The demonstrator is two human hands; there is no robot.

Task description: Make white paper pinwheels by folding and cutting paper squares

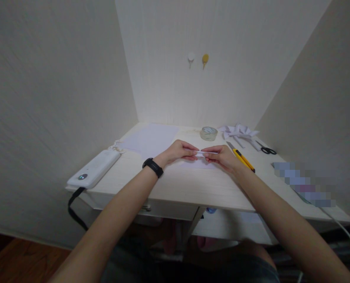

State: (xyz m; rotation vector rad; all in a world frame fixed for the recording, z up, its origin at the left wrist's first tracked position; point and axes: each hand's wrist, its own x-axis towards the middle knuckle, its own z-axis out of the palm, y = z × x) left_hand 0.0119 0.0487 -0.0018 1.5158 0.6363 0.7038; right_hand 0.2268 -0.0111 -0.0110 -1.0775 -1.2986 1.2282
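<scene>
My left hand (179, 151) and my right hand (220, 156) meet over the middle of the pale desk (177, 184). Both pinch a narrow white paper strip (201, 152) between fingertips, held level just above another small white sheet (197, 164) lying on the desk. A black band sits on my left wrist (153, 167). Behind my left hand lies a larger white sheet of paper (151, 139).
A roll of clear tape (208, 133) stands behind my hands. A yellow utility knife (241, 157), black-handled scissors (268, 149) and a folded white paper shape (238, 131) lie to the right. A white device (94, 169) with a black strap rests at the desk's left edge.
</scene>
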